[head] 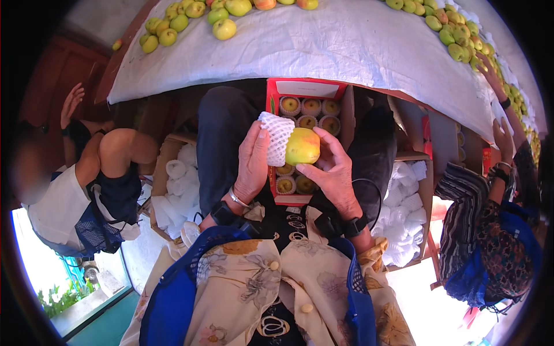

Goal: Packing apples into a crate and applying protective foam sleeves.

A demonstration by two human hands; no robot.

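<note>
Between my hands is a yellow-green apple (303,147) with a reddish blush, its left end inside a white foam net sleeve (277,137). My left hand (254,160) grips the sleeve from the left, thumb upward. The fingers and thumb of my right hand (331,166) hold the bare right end of the apple. Below them, between my knees, stands a red cardboard box (272,97) with a whitish inner flap. Several sleeved apples (308,122) sit in rows inside it; my hands and the held apple hide the middle of the box.
Ahead is a table under a white cloth (303,47), with loose apples (224,29) at its far side and an apple pile (458,34) on the right. Cartons of foam sleeves (177,186) (400,212) flank my legs. One person (65,207) sits left; others (484,242) reach in from the right.
</note>
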